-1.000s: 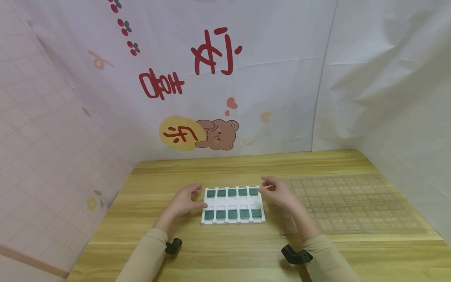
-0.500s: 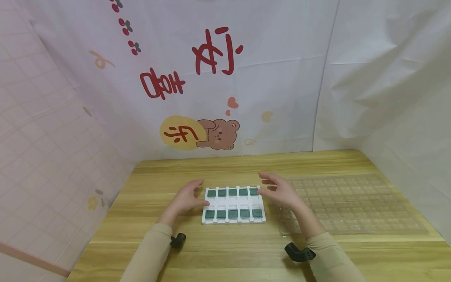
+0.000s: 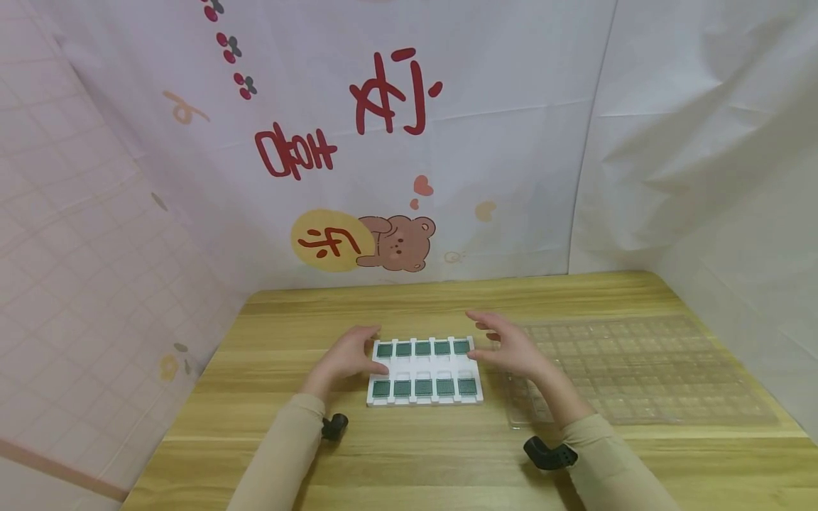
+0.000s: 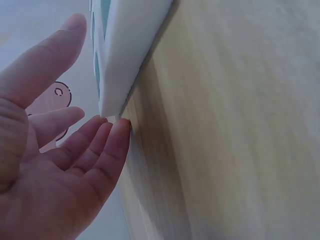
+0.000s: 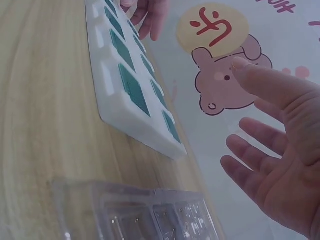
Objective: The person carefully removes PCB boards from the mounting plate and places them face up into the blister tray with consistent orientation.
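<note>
- Across the back hangs a pale backdrop, printed with red characters and a bear.
- Below it, the wood-grained desk carries all the work.
- At the right of the desk lies a wide clear tray, flat and divided into many pockets; the right forearm passes over its near-left part.
- Left of that, at mid-desk, the white tray lies flat between the two hands, not gripped by either.
- Left hand: spread in a loose curve at the white tray's left end, thumb raised over the top face. Its fingertips seem to touch the far corner, but nothing is pinched.
- Right hand: wide apart, nothing in it. From the head its thumb overlaps the far-right corner; the right wrist view shows it clear of the white tray.
- Smallest, ten green chips sit in two rows of five in the white tray. Filling those two rows looks done, judging by how evenly they lie; what seems left is a firm hold, by both hands, on the white tray.
</note>
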Demonstrator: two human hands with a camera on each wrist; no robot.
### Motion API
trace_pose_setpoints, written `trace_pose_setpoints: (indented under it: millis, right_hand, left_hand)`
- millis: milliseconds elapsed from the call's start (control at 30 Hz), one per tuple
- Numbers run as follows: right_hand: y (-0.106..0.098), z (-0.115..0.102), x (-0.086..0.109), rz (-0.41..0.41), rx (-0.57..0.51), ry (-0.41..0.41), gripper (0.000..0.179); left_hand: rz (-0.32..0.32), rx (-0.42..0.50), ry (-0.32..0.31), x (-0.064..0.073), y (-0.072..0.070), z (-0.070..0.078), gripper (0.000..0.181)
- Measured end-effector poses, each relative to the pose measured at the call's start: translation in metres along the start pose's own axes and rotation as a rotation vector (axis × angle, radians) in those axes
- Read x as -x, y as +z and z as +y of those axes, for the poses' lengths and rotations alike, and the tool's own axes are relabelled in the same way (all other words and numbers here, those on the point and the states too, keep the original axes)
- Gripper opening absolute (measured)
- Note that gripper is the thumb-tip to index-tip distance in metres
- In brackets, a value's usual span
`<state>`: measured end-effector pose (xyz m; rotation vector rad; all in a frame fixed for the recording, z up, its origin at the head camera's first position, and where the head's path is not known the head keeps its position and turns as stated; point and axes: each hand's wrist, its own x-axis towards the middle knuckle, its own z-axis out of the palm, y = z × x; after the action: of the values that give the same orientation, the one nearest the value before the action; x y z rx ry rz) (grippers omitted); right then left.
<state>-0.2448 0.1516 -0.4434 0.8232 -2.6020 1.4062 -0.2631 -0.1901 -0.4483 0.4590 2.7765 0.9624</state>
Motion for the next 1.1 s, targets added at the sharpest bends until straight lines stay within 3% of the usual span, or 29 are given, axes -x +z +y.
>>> trace_pose_setpoints:
  millis: [367,600,900,1100]
  right_hand:
    - [0.001,0.003,0.001,-0.025,0.006,-0.004,0.073]
    - [-0.001,0.001,0.001,-0.029,0.024,0.001,0.072]
    - [-0.002,0.004,-0.003,-0.062,0.068,0.025,0.072]
    - [-0.003,0.008,-0.01,-0.091,0.138,-0.006,0.07]
  left_hand:
    - [-0.061,-0.047,0.023,-0.006,0.001,0.001,0.088]
    - [-0.084,-0.048,0.056,-0.01,-0.001,0.0,0.071]
    - [-0.107,-0.039,0.001,-0.013,-0.002,0.0,0.074]
    - [-0.106,-0.031,-0.02,-0.014,-0.001,0.001,0.071]
